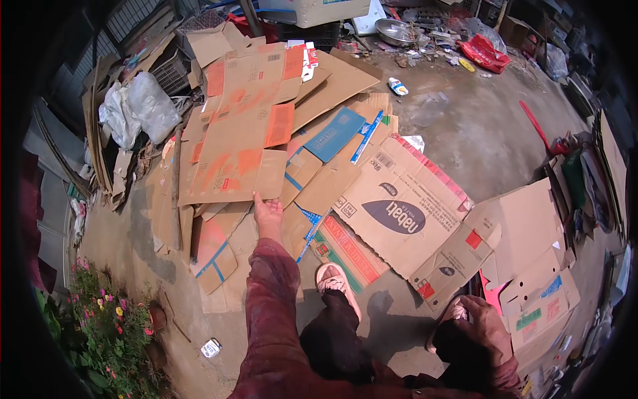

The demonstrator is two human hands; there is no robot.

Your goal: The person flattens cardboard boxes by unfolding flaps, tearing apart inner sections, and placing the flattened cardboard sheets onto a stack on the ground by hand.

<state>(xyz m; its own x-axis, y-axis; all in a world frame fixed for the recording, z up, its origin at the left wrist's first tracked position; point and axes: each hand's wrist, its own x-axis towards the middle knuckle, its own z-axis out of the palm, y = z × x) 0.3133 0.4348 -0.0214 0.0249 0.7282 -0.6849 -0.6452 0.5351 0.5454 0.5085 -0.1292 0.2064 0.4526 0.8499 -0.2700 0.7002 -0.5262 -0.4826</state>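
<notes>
My left hand (268,217) reaches forward and pinches the near edge of a long flattened cardboard box (242,139) printed with orange patches. This sheet lies on a loose pile of other cardboard. Beside it are a blue printed piece (334,134) and a brown box panel (335,189). My right hand (488,326) is low at the right, by my leg and right foot, its fingers loosely bent with nothing visible in them. Nearest to it are a red strip (493,292) and an opened cardboard box (541,306). A flattened nabati box (399,206) lies between my hands.
White plastic bags (151,106) and a dark crate (169,73) stand at the left. Flowering plants (109,326) grow at lower left. A metal bowl (394,32), a red bag (484,54) and scattered litter lie at the back. Folded cardboard (608,166) leans at the right.
</notes>
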